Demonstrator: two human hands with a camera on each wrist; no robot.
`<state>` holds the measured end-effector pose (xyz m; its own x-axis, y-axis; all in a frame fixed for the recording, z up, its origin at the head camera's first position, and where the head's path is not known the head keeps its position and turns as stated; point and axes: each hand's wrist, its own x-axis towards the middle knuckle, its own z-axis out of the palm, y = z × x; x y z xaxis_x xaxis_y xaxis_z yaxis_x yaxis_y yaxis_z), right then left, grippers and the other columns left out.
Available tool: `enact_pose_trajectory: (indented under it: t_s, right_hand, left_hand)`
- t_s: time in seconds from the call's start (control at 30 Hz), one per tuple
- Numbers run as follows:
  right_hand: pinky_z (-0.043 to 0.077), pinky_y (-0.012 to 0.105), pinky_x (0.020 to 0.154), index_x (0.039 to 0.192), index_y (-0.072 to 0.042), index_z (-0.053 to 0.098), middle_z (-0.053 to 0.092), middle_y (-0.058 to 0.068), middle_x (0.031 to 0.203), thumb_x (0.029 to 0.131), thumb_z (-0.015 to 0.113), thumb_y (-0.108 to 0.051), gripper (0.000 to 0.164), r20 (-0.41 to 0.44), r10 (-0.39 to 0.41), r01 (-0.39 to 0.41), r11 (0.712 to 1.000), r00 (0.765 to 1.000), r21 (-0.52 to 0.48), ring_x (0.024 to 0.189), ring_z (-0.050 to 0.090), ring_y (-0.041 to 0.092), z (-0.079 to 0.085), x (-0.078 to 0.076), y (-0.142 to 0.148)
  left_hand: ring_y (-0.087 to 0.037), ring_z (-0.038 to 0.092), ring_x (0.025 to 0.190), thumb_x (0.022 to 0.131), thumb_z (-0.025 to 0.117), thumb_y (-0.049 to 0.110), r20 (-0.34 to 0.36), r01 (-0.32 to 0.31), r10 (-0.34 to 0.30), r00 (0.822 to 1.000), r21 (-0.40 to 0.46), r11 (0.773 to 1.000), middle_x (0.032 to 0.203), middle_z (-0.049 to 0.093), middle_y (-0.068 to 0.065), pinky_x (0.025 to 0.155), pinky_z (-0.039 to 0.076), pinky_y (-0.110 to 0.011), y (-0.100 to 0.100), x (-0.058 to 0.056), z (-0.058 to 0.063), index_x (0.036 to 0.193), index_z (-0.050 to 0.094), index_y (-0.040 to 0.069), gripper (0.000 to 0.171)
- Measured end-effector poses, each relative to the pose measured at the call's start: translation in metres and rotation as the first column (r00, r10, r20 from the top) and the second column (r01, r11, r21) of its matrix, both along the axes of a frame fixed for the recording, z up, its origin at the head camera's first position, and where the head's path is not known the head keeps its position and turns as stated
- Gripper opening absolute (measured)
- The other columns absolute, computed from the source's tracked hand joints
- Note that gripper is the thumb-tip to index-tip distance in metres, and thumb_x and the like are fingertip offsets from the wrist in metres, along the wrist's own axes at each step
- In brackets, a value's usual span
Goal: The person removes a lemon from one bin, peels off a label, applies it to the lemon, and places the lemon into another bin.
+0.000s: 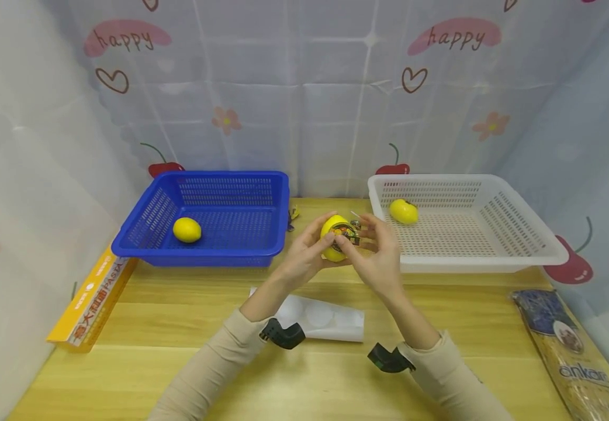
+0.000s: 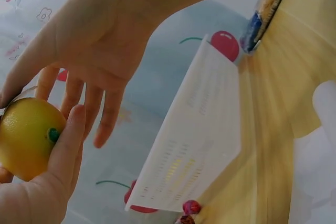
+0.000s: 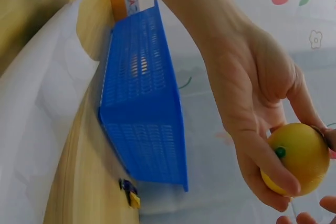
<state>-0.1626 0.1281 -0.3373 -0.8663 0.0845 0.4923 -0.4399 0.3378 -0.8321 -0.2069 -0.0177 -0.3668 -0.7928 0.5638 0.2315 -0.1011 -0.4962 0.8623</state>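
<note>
Observing remotely, I found the left hand (image 1: 304, 251) clamped round a smooth, rounded yellow fruit (image 3: 310, 156), held above the grained wooden table (image 1: 336, 380) between the slotted blue basket (image 1: 204, 259) and the slotted white basket (image 1: 480, 263). I noted the right hand (image 1: 380, 257) touching the fruit's dark printed label (image 1: 345, 230) with its thumb, other fingers extended, apart. I recorded a thin, curling white sheet (image 1: 331, 318) on the wood, near the forearms.

Head looks forward-down — wrist views close, crossing, both catching yellow fruit (image 2: 30, 137).
</note>
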Motion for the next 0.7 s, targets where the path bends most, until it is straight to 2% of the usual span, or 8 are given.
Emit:
enact_pose_trajectory:
  t_s: [0.1,0.23,0.33,0.43,0.5,0.53,0.6,0.7]
  right_hand:
    - [0.049,0.043,0.088,0.134,-0.001,0.045,0.049,0.016,0.132,0.084,0.071,-0.012,0.057,0.112,0.051,-0.046,0.998,0.992,-0.049,0.112,0.052,0.03,-0.012,-0.006,-0.002]
    - [0.052,0.033,0.085,0.136,-0.009,0.049,0.049,0.007,0.137,0.087,0.069,-0.02,0.054,0.124,0.076,-0.061,0.991,0.989,-0.12,0.111,0.052,0.023,-0.023,-0.012,-0.006]
    - [0.053,0.023,0.078,0.133,-0.008,0.053,0.052,0.008,0.133,0.088,0.066,-0.016,0.047,0.077,0.071,-0.055,0.981,0.995,-0.187,0.102,0.054,0.017,-0.027,-0.013,-0.008]
    - [0.05,0.016,0.057,0.131,-0.004,0.055,0.054,0.012,0.131,0.09,0.061,-0.01,0.042,0.029,0.079,-0.069,0.965,0.996,-0.251,0.082,0.055,0.008,-0.03,-0.014,-0.008]
    - [0.046,0.015,0.046,0.131,-0.002,0.054,0.053,0.015,0.131,0.092,0.058,-0.009,0.04,0.002,0.087,-0.083,0.958,0.996,-0.276,0.066,0.052,0.003,-0.031,-0.015,-0.009]
    - [0.044,0.015,0.043,0.13,0.0,0.054,0.053,0.016,0.132,0.093,0.057,-0.009,0.039,-0.016,0.086,-0.087,0.955,0.996,-0.284,0.066,0.053,0.002,-0.031,-0.015,-0.009]
    - [0.045,0.015,0.046,0.129,0.003,0.054,0.052,0.019,0.132,0.094,0.054,-0.009,0.037,-0.052,0.083,-0.095,0.951,0.995,-0.295,0.071,0.056,0.002,-0.033,-0.015,-0.009]
    - [0.049,0.014,0.06,0.128,0.006,0.054,0.051,0.021,0.132,0.096,0.051,-0.01,0.036,-0.095,0.071,-0.098,0.944,0.993,-0.314,0.099,0.057,0.006,-0.033,-0.015,-0.011]
  left_hand:
    - [-0.018,0.051,0.107,0.099,0.048,0.023,0.014,0.046,-0.046,0.999,0.025,0.999,0.128,0.04,-0.003,0.088,0.05,-0.043,0.001,0.001,-0.002,0.147,0.024,0.009,0.055]
    - [-0.016,0.052,0.106,0.091,0.058,0.037,0.014,0.061,-0.062,0.998,0.046,0.997,0.125,0.045,-0.001,0.08,0.052,-0.034,0.005,0.004,-0.004,0.147,0.025,0.007,0.072]
    - [-0.017,0.05,0.107,0.094,0.054,0.033,0.023,0.061,-0.063,0.998,0.075,0.995,0.127,0.043,-0.002,0.079,0.052,-0.035,0.007,0.005,-0.003,0.141,0.036,0.015,0.054]
    - [-0.019,0.05,0.105,0.1,0.043,0.025,0.027,0.079,-0.083,0.996,0.104,0.991,0.127,0.04,-0.003,0.077,0.052,-0.033,0.008,0.006,-0.003,0.131,0.046,0.025,0.031]
    - [-0.019,0.05,0.101,0.102,0.037,0.021,0.026,0.095,-0.099,0.995,0.121,0.988,0.125,0.04,-0.004,0.075,0.052,-0.031,0.007,0.006,-0.003,0.126,0.049,0.028,0.028]
    - [-0.019,0.05,0.098,0.103,0.035,0.02,0.027,0.103,-0.107,0.994,0.128,0.986,0.124,0.04,-0.004,0.074,0.051,-0.03,0.007,0.006,-0.003,0.125,0.05,0.029,0.028]
    - [-0.019,0.05,0.096,0.103,0.034,0.02,0.026,0.12,-0.125,0.992,0.142,0.983,0.122,0.042,-0.005,0.072,0.051,-0.028,0.007,0.006,-0.003,0.124,0.051,0.03,0.03]
    - [-0.019,0.05,0.095,0.103,0.033,0.021,0.027,0.14,-0.146,0.989,0.161,0.977,0.12,0.044,-0.004,0.072,0.051,-0.028,0.007,0.006,-0.004,0.124,0.052,0.031,0.031]
